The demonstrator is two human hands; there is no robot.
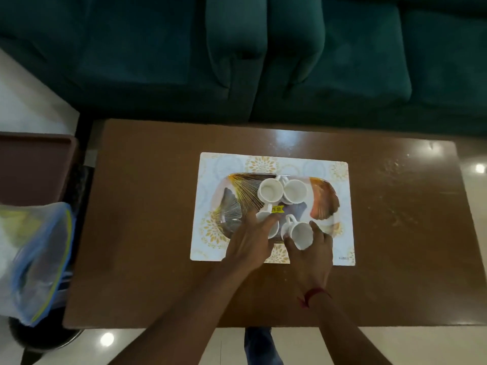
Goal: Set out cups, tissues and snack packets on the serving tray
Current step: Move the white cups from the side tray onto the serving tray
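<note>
A patterned oval serving tray (324,198) lies on a white floral placemat (208,248) on the brown table. Two white cups stand side by side at the tray's far middle, one (269,191) on the left and one (295,191) on the right. My left hand (250,243) lies over a third white cup (264,216) at the tray's near side and mostly hides it. My right hand (313,255) grips a fourth white cup (300,234), tilted, its handle pointing away from me. A yellow price sticker (277,209) sits on the tray between the cups.
A clear zip bag (34,256) with blue and yellow edging sits at the left, beside the brown table (147,233). A dark green sofa (237,56) runs along the far side. A maroon surface (34,167) stands at the far left.
</note>
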